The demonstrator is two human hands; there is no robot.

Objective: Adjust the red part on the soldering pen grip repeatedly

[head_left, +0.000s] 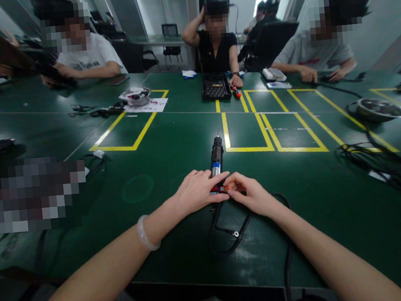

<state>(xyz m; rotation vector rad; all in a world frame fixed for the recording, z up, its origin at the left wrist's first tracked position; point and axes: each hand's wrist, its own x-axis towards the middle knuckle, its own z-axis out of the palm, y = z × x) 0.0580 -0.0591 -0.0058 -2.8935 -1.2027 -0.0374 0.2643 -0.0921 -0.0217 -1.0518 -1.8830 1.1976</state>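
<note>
An electric screwdriver [217, 154] lies in front of me, black with a blue band and a silver section, its thin bit pointing away. My left hand [199, 190] reaches across its lower end, thumb and forefinger on either side of a small red-and-orange part [221, 189]. At that part's orange end, my right hand [248, 191] pinches with thumb and fingertips. What kind of part it is cannot be made out, as the fingers cover most of it. A black cable [226, 252] loops below both hands on the green table [181, 246].
Yellow tape rectangles [251, 149] mark the table. Across it, a person sits behind a black tray [215, 87], a hand beside a red object [236, 92]. Coiled cables [358, 153] and a round metal dish [379, 108] lie right. A clear bowl [136, 96] stands far left on paper.
</note>
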